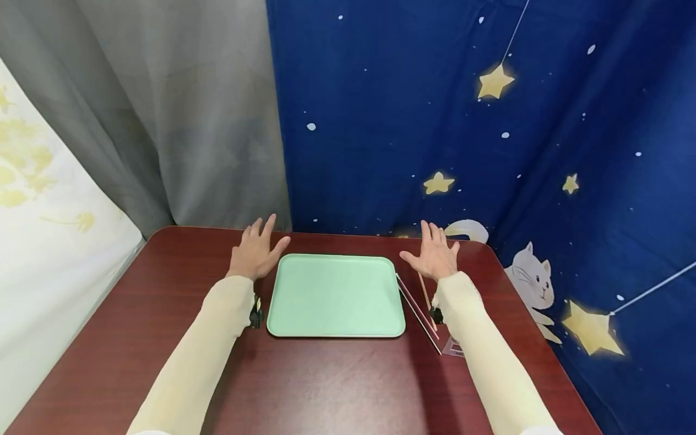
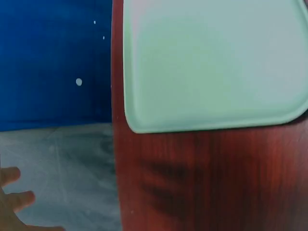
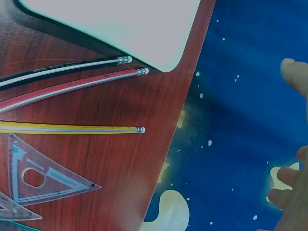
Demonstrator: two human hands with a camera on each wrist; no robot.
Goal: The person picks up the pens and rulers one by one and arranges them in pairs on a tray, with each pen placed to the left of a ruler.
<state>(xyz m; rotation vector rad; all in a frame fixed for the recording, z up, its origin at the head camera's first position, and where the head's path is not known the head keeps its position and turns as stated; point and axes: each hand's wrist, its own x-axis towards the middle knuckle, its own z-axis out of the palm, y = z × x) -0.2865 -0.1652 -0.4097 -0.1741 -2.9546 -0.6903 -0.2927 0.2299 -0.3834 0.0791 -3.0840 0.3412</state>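
While both hands [image 1: 255, 254] [image 1: 435, 257] hover flat and empty, the pencils [image 1: 417, 311] point away from the person

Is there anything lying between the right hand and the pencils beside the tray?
Nothing visible does. The right hand rests open on the table, the pencils lie bare just beside its wrist, right of the green tray.

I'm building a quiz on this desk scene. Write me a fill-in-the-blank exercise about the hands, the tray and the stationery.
1. The tray between the two hands is coloured ____.
2. Beside the tray's right edge lie ____ pencils.
3. The left hand and the right hand both have fingers that are spread and ____ nothing.
4. The clear set squares lie on the ____ side of the tray.

Missing words: green; three; hold; right
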